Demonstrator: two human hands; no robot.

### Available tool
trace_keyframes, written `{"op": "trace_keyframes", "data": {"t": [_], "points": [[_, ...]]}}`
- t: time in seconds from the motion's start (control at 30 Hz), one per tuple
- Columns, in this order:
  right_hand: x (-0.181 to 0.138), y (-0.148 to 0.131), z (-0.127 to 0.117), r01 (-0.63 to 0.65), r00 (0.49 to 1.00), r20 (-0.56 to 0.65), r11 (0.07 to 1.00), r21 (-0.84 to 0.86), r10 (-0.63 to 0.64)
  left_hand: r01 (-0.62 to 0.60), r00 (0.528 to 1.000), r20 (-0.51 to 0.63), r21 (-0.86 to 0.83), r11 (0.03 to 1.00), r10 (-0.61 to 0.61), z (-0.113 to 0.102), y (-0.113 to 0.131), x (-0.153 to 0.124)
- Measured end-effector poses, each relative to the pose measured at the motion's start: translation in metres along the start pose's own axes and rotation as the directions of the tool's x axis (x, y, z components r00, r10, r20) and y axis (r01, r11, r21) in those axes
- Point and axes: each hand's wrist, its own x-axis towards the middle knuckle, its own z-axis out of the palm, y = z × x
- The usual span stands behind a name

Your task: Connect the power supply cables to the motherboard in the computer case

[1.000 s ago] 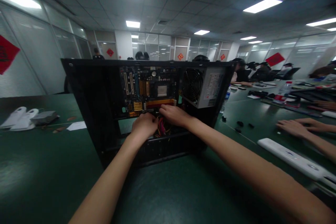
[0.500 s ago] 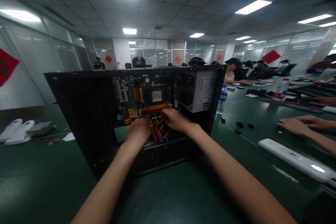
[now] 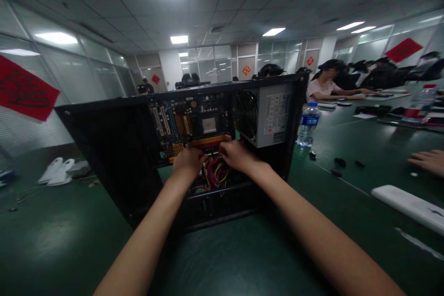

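An open black computer case (image 3: 104,106) stands on the green table, its inside facing me. Within it are a motherboard (image 3: 194,106) and, at upper right, a silver power supply (image 3: 274,113) with a round fan. A bundle of coloured cables (image 3: 215,171) lies below the memory slots (image 3: 210,141). My left hand (image 3: 188,163) is closed at the board's lower edge, left of the bundle. On the other side, my right hand (image 3: 239,155) has its fingers curled by the right end of the slots. What either hand grips is hidden behind the fingers.
Right of the case stand a water bottle (image 3: 308,125) and small black pieces (image 3: 340,163). A white power strip (image 3: 405,201) lies farther right, near another person's hand (image 3: 428,163). White slippers (image 3: 57,171) rest at left. A person (image 3: 328,83) sits across the table.
The view has turned left, so the surroundings appear farther right. Both hands stay inside the case at the board's lower edge, with only slight shifts.
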Motion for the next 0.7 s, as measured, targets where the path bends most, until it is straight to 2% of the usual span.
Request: {"op": "trace_keyframes", "data": {"t": [0.27, 0.37, 0.43, 0.5, 0.53, 0.57, 0.6, 0.63, 0.67, 0.7], "points": [[0.000, -0.005, -0.005, -0.038, 0.999, 0.035, 0.997, -0.072, 0.041, -0.015, 0.998, -0.065, 0.087, 0.996, 0.021, 0.011, 0.005, -0.003], [-0.002, -0.012, -0.009, -0.026, 0.999, 0.044, 0.997, -0.075, 0.029, -0.011, 0.997, -0.079, 0.066, 0.998, 0.016, 0.013, 0.002, -0.004], [-0.009, -0.025, -0.021, 0.043, 0.999, 0.015, 0.996, -0.079, -0.042, -0.005, 0.996, -0.085, 0.038, 0.999, 0.008, 0.012, -0.002, -0.007], [-0.024, -0.041, -0.044, 0.218, 0.964, -0.141, 0.974, -0.064, -0.225, -0.006, 0.994, -0.105, 0.010, 1.000, 0.007, 0.007, -0.006, -0.014], [-0.033, -0.049, -0.059, 0.334, 0.900, -0.277, 0.941, -0.057, -0.336, -0.017, 0.993, -0.118, -0.007, 1.000, 0.016, 0.004, -0.009, -0.019], [-0.043, -0.055, -0.076, 0.428, 0.786, -0.473, 0.902, -0.047, -0.398, -0.039, 0.991, -0.127, -0.030, 0.999, 0.035, 0.001, -0.011, -0.024], [-0.052, -0.058, -0.093, 0.489, 0.635, -0.671, 0.871, -0.036, -0.384, -0.072, 0.990, -0.126, -0.053, 0.996, 0.065, -0.001, -0.014, -0.031], [-0.059, -0.056, -0.108, 0.516, 0.480, -0.829, 0.857, 0.002, -0.287, -0.112, 0.988, -0.114, -0.067, 0.991, 0.104, -0.003, -0.016, -0.039], [-0.063, -0.050, -0.121, 0.549, 0.268, -0.955, 0.834, 0.047, -0.123, -0.152, 0.985, -0.095, -0.067, 0.986, 0.146, -0.004, -0.019, -0.047], [-0.064, -0.039, -0.131, 0.572, 0.093, -0.994, 0.815, 0.093, 0.048, -0.187, 0.980, -0.071, -0.052, 0.981, 0.183, -0.005, -0.021, -0.055]]}}
